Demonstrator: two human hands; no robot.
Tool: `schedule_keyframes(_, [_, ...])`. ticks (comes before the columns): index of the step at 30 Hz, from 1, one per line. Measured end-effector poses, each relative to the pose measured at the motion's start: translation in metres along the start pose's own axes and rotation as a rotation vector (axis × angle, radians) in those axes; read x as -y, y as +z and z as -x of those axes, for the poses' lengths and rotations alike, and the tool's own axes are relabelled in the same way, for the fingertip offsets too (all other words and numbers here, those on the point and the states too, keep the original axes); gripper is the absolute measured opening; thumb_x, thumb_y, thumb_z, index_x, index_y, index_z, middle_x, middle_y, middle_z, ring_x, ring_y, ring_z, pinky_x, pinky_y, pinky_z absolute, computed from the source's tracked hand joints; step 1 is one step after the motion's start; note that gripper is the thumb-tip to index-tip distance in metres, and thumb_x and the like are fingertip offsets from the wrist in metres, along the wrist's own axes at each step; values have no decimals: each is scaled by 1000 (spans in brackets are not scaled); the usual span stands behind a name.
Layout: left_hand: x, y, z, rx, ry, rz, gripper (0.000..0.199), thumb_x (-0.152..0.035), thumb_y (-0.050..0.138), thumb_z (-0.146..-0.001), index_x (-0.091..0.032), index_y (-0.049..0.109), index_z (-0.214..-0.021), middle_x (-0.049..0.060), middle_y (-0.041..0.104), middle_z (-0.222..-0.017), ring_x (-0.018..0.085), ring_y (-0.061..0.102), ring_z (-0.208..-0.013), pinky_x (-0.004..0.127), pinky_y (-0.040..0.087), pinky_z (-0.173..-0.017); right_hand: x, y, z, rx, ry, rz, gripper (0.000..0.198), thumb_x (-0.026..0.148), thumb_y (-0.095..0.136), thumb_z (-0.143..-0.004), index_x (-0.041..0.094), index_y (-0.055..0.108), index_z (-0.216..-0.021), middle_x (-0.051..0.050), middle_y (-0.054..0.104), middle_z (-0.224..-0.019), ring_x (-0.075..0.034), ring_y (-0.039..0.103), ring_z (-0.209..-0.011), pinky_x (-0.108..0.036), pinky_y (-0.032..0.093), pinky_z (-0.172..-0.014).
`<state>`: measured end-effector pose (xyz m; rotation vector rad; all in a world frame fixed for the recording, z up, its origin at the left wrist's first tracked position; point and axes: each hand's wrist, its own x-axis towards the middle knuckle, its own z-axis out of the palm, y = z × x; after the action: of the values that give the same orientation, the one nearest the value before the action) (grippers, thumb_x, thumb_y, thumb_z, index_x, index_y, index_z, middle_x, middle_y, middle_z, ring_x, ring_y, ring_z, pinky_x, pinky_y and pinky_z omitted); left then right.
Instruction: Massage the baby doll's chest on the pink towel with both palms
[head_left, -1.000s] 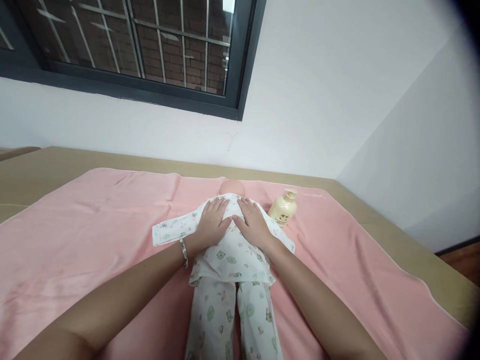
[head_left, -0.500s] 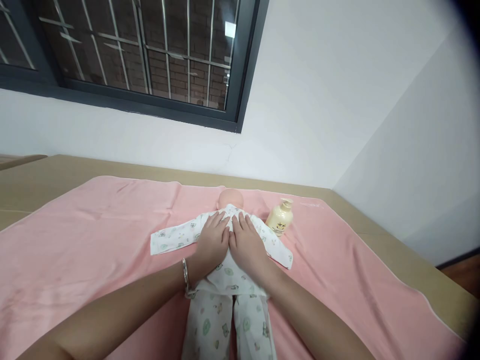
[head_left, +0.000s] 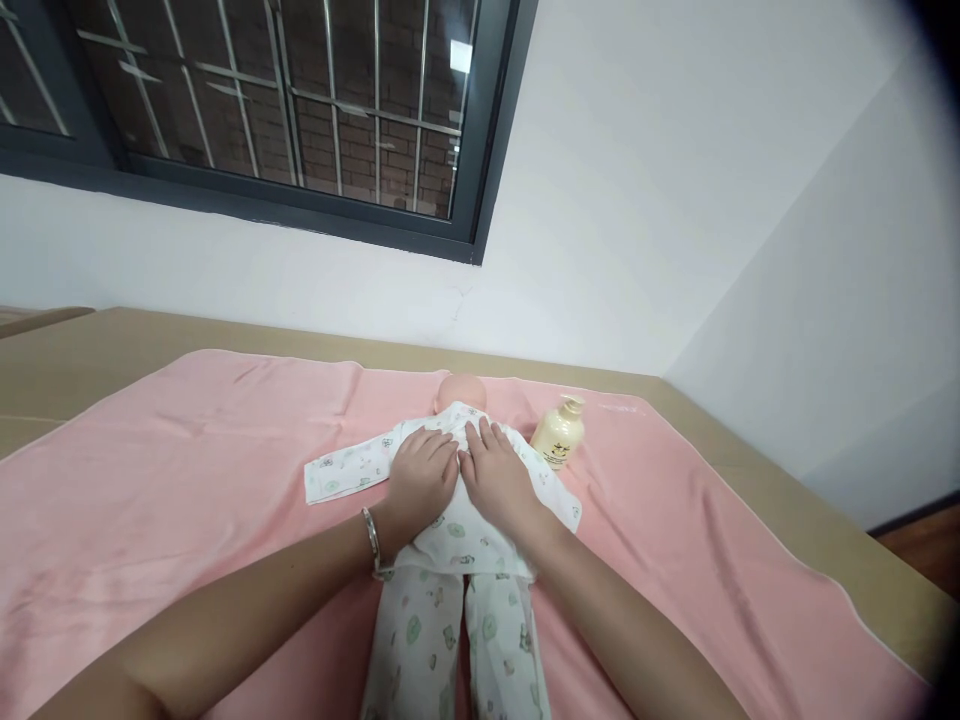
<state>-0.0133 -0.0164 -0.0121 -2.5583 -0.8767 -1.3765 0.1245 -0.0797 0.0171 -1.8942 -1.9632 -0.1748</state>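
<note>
A baby doll [head_left: 461, 390] lies stretched out in the middle, its bare round head away from me. It wears a white printed top [head_left: 457, 545] and matching trousers [head_left: 420, 640], with the sleeves spread to both sides. My left hand [head_left: 421, 480] rests flat on the upper torso, fingers stretched toward the head. Beside it my right hand [head_left: 496, 480] lies flat in the same way, the thumbs almost touching. Both hands are open and press on the cloth without gripping it. A silver bangle [head_left: 371, 538] circles my left wrist.
A pale yellow pump bottle [head_left: 559, 435] stands right of the doll, close to its sleeve. Under everything spreads a pink blanket [head_left: 225, 450] with folds, on a tan surface [head_left: 187, 330]. A white wall [head_left: 600, 200] and a barred, dark-framed window [head_left: 300, 100] rise behind.
The top's hem and sleeve ends have shifted slightly, the hem away from me and the sleeves inward. My hands stay flat on the torso, with the left fingertips slightly lower in view.
</note>
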Motion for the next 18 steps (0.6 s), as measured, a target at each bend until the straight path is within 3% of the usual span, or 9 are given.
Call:
schedule_keyframes(4, [-7, -7, -2, 14, -84, -17, 19, -16, 48, -86, -20, 64, -97, 7, 68, -100, 24, 59, -95, 42, 48, -87, 19, -1, 12, -77, 62, 128, 50, 28, 35, -97, 6, 45, -140, -22, 49, -139, -31, 41, -134, -45, 35, -107])
schedule_keyframes(7, [-6, -5, -6, 108, -212, -22, 27, -21, 50, -85, -16, 60, -110, 10, 65, -107, 27, 57, -100, 44, 47, -89, 8, 1, 4, -56, 113, 87, 54, 37, 36, -97, 7, 44, -141, -23, 47, -141, -34, 42, -133, -47, 34, -108])
schedule_keyframes(9, [-3, -2, -7, 131, -244, -24, 33, -22, 49, -86, -15, 57, -117, 13, 61, -117, 29, 55, -109, 46, 45, -95, -6, 1, -5, -24, 73, 18, 57, 43, 38, -97, 11, 41, -143, -19, 41, -147, -34, 37, -137, -51, 28, -111])
schedule_keyframes(13, [2, 3, -5, 122, -147, 4, 32, -20, 46, -87, -14, 57, -117, 14, 58, -124, 29, 50, -118, 47, 40, -103, -22, 6, -12, -52, -77, -59, 52, 44, 39, -97, 17, 43, -142, -13, 40, -149, -29, 34, -139, -50, 26, -113])
schedule_keyframes(18, [-1, -3, -3, 106, -73, 13, 21, -19, 43, -89, -16, 61, -99, 10, 63, -98, 25, 55, -93, 42, 47, -85, -7, 16, 3, -331, -88, -11, 34, 25, 41, -95, 16, 65, -117, -11, 64, -122, -24, 54, -120, -36, 40, -103])
